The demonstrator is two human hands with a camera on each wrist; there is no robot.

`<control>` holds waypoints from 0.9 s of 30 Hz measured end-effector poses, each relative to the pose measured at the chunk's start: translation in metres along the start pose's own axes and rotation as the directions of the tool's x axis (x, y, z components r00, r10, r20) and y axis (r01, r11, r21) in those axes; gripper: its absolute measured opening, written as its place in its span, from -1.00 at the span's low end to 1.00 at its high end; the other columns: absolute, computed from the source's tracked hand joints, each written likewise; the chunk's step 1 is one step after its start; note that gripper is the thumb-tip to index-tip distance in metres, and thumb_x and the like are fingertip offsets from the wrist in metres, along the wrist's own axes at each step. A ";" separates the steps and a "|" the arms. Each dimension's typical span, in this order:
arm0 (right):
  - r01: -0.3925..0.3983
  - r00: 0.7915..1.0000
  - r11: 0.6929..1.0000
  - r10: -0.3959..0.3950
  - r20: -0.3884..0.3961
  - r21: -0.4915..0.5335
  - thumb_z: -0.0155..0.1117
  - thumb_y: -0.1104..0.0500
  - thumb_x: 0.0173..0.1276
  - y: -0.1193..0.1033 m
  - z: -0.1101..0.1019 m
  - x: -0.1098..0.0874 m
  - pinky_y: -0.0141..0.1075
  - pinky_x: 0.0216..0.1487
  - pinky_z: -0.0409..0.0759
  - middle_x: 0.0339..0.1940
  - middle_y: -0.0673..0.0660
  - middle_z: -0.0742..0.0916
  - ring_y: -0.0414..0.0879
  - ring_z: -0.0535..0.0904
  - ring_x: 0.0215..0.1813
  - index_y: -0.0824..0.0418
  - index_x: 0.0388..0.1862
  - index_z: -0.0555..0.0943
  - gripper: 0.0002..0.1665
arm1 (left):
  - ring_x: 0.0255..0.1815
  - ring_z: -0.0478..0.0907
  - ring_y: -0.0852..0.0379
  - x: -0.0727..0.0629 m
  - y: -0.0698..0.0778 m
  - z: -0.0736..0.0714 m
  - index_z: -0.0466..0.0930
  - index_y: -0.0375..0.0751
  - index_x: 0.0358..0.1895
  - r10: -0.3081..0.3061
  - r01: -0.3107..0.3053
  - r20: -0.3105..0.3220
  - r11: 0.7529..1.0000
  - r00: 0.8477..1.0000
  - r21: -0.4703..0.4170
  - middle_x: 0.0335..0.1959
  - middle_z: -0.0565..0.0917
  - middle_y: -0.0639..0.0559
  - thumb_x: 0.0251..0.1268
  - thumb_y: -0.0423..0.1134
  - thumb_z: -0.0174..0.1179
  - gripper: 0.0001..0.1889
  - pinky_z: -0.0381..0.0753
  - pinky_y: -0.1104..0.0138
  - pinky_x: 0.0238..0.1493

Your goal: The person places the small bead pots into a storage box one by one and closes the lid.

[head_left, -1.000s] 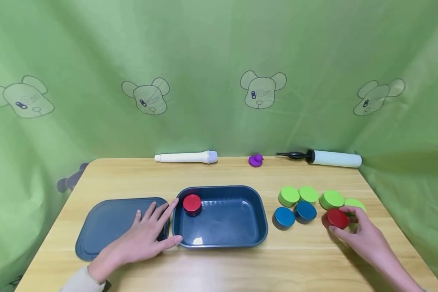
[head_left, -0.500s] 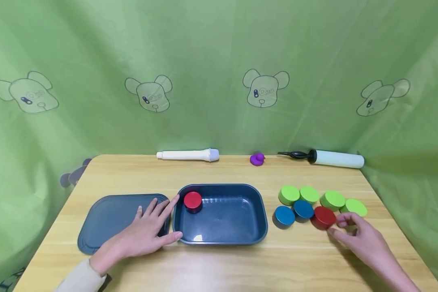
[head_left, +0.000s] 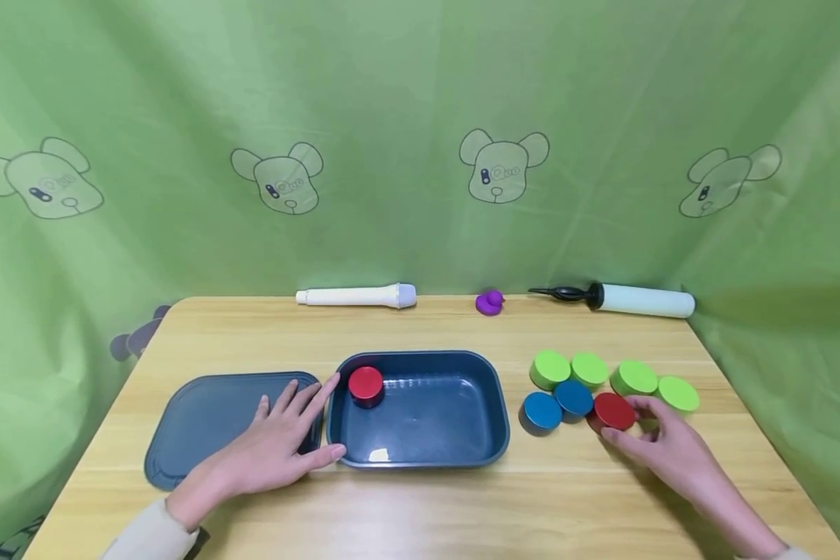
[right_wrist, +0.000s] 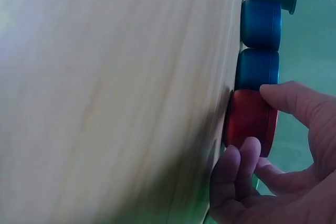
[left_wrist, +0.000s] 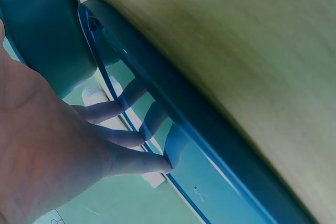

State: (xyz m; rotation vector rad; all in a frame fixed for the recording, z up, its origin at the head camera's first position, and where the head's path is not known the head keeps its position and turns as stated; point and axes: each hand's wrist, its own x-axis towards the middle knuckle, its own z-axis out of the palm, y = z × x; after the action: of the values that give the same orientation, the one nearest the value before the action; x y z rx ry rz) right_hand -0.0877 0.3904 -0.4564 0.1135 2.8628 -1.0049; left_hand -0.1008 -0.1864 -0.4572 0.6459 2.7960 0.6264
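Observation:
My left hand (head_left: 273, 443) lies with straight, spread fingers over the right end of a dark blue lid (head_left: 206, 416). Its index finger and thumb reach the left rim of a dark blue box (head_left: 427, 465). Inside that box, at the back left corner, sits a red round tin (head_left: 366, 386). My right hand (head_left: 672, 447) holds a second red round tin (head_left: 614, 412) on the table, thumb on one side and fingers on the other. That tin touches a blue tin (right_wrist: 257, 69) in the right wrist view. Another blue tin (head_left: 540, 413) stands beside it.
Several light green tins (head_left: 634, 378) stand just behind the blue and red ones. Along the table's back edge lie a white microphone-shaped stick (head_left: 357, 296), a purple rubber duck (head_left: 490, 302) and a white hand pump (head_left: 644, 300). A green curtain (head_left: 420, 233) hangs behind.
The red tin at my right hand has slid left, up against the blue tin. My right hand let its grip loosen, then moved left onto the tin again. My left hand keeps its place.

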 end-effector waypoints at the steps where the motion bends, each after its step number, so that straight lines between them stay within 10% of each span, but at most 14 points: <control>1: -0.007 1.000 1.000 0.007 0.000 0.003 0.58 -0.11 0.47 -0.001 0.000 0.000 -0.27 -0.25 0.55 0.23 0.41 0.66 0.03 0.56 -0.13 0.47 0.48 0.45 -0.09 | 0.74 -0.09 -0.49 0.000 0.000 0.000 -0.23 0.35 0.84 0.000 0.000 0.001 1.000 1.000 0.000 0.76 0.19 -0.10 0.55 0.47 0.10 0.00 -0.19 -0.63 0.45; 8: -0.056 0.998 0.998 0.055 -0.038 -0.035 0.54 -0.20 0.47 -0.004 -0.001 -0.002 -0.18 -0.30 0.40 0.03 0.33 0.69 0.06 0.47 -0.18 0.43 0.43 0.47 -0.10 | 0.74 -0.09 -0.49 -0.001 -0.001 0.001 -0.24 0.34 0.84 0.006 -0.006 0.003 1.000 1.000 0.004 0.76 0.18 -0.11 0.55 0.50 0.07 0.01 -0.18 -0.63 0.45; 15: -0.073 0.968 0.997 0.072 -0.241 0.003 0.56 -0.15 0.46 -0.012 -0.001 -0.015 -0.25 -0.44 0.42 -0.24 0.24 0.63 -0.05 0.45 -0.33 0.38 0.32 0.43 -0.19 | 0.74 -0.12 -0.50 0.000 0.000 -0.001 -0.24 0.33 0.84 0.011 -0.011 0.008 1.000 1.000 -0.003 0.76 0.17 -0.15 0.56 0.47 0.08 0.00 -0.20 -0.64 0.44; 27: 0.157 0.933 0.981 -0.109 -0.342 0.116 0.64 0.16 0.39 -0.046 0.010 -0.018 -0.40 -0.37 0.47 -0.20 0.18 0.61 -0.13 0.47 -0.27 0.26 0.42 0.46 -0.26 | 0.74 -0.11 -0.50 -0.001 -0.001 -0.004 -0.24 0.34 0.84 0.001 0.000 0.014 1.000 1.000 -0.005 0.77 0.16 -0.15 0.56 0.49 0.06 0.00 -0.21 -0.64 0.44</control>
State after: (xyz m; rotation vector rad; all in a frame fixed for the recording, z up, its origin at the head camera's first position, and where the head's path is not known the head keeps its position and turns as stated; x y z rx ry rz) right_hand -0.0737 0.3476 -0.4337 0.1118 3.1342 -1.3338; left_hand -0.1012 -0.1889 -0.4537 0.6476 2.7809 0.6259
